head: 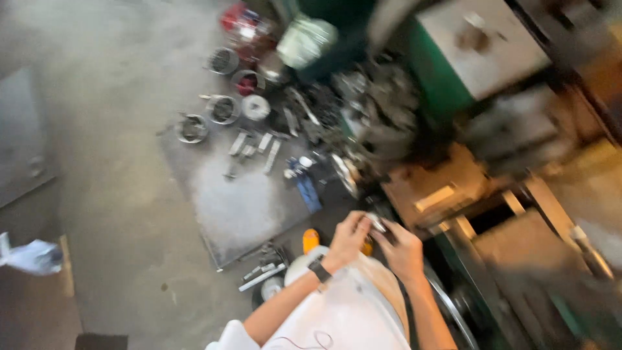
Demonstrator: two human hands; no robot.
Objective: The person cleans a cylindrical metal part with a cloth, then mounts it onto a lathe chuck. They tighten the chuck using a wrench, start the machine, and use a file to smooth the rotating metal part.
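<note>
A small, blurred, silvery metal piece (378, 224) is gripped between both hands just above the lap: the left hand (348, 238), a dark watch (318, 268) at its wrist, has its fingers curled closed around it, and the right hand (402, 249) is likewise closed on it. A flat grey metal sheet (240, 201) is seen on the concrete floor (110, 168) beyond the hands, scattered with round tins (222, 108) and short metal bars (256, 148), beside a green machine (447, 78).

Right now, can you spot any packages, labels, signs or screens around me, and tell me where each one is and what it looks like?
Pale bag or wrapper: top centre beside the green machine, rounded, whitish green, blurred.
Red container: top, left of the bag, red with white patches, too blurred to tell more.
Crumpled white wrapper: far left on the floor.
Watch: on the left wrist, dark; its face is not readable.
No signs or other screens show.
</note>
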